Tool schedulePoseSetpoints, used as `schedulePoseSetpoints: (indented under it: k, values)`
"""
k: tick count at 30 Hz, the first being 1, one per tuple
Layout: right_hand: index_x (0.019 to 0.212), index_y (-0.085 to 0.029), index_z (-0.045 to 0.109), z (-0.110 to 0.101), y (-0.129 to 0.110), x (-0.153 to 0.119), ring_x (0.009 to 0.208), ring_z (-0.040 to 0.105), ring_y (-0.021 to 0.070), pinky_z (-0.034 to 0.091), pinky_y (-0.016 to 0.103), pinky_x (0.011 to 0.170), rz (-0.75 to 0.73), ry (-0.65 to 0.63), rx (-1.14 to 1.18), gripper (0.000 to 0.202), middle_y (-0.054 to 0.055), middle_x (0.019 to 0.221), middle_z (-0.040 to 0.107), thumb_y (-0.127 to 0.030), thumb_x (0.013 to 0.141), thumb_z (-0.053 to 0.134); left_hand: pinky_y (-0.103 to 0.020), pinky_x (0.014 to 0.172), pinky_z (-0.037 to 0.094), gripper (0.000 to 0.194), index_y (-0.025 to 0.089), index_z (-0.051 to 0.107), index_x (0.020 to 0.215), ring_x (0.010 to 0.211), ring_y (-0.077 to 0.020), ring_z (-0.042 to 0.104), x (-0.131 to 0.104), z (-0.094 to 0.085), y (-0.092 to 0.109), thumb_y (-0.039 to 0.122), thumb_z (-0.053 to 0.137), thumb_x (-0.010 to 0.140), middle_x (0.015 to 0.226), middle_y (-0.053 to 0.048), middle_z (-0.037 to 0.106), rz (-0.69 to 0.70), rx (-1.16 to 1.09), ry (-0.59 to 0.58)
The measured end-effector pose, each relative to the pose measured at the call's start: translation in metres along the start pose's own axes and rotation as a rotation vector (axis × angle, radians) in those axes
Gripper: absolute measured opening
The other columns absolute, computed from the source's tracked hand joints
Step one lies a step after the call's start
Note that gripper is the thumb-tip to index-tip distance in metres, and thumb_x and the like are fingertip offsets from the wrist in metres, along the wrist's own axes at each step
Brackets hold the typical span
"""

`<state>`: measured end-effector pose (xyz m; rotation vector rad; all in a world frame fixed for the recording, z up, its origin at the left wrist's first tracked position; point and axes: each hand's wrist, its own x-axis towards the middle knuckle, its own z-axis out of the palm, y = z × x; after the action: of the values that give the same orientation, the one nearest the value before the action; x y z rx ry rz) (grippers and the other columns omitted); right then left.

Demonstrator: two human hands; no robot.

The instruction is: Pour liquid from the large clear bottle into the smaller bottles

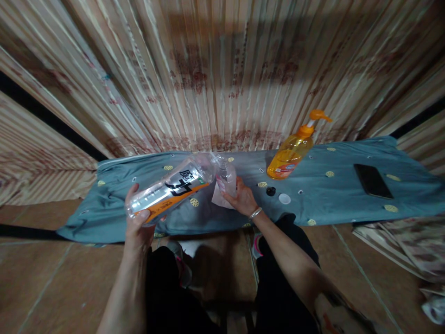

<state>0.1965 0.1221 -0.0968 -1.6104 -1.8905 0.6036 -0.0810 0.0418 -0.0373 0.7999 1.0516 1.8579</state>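
My left hand (139, 222) is wrapped round the base of a large clear bottle (170, 190) with an orange and black label. That bottle tilts to the right, its neck at the mouth of a small clear bottle (225, 174). My right hand (243, 197) grips the small bottle, which stands roughly upright over a pale sheet (219, 198). Whether liquid passes between the two mouths is too small to tell. Right of my right hand lie a small black cap (270, 191) and a white round lid (284, 199).
A pump bottle of orange liquid (288, 157) stands on the teal patterned cloth (330, 195) towards the back. A dark phone (372, 181) lies at the right. Behind the cloth hangs a pleated curtain (222, 83). My legs are below the front edge.
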Motion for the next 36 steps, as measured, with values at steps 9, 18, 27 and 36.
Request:
schedulePoseSetpoints:
  k: [9,18,27,36]
  values:
    - [0.143,-0.015,0.043,0.000,-0.001,0.002,0.108,0.074,0.0291,0.058,0.035,0.092,-0.037,0.014,-0.008,0.068,0.014,0.119,0.074,-0.037,0.085,0.071,-0.031,0.056,0.057,0.061,0.024,0.070,0.108,0.099,-0.0350,0.071,-0.004,0.011,0.008,0.028,0.088,0.050,0.105,-0.010,0.078,-0.031,0.046,-0.040]
    - [0.144,-0.014,0.043,-0.001,-0.002,0.002,0.114,0.072,0.0290,0.057,0.036,0.097,-0.029,-0.010,-0.014,0.068,0.016,0.127,0.073,-0.038,0.086,0.071,-0.032,0.077,0.062,0.072,0.026,0.073,0.114,0.091,-0.0241,0.069,-0.003,0.010,0.005,0.025,0.094,0.045,0.109,-0.003,0.076,0.055,0.008,0.011]
    - [0.145,-0.013,0.042,0.002,0.001,0.002,0.112,0.073,0.0279,0.058,0.034,0.095,-0.061,0.014,-0.065,0.069,0.016,0.125,0.074,-0.039,0.088,0.070,-0.033,0.081,0.061,0.054,0.022,0.075,0.103,0.093,-0.0243,0.071,-0.005,0.013,0.006,0.034,0.094,0.055,0.104,-0.004,0.078,0.061,0.057,-0.041]
    - [0.147,-0.012,0.041,0.002,0.003,0.000,0.111,0.073,0.0286,0.059,0.037,0.094,-0.083,0.014,-0.069,0.069,0.017,0.124,0.074,-0.040,0.090,0.068,-0.035,0.087,0.059,0.061,0.018,0.075,0.100,0.094,-0.0248,0.071,-0.002,0.015,0.005,0.035,0.096,0.046,0.101,-0.008,0.078,0.123,0.070,0.015]
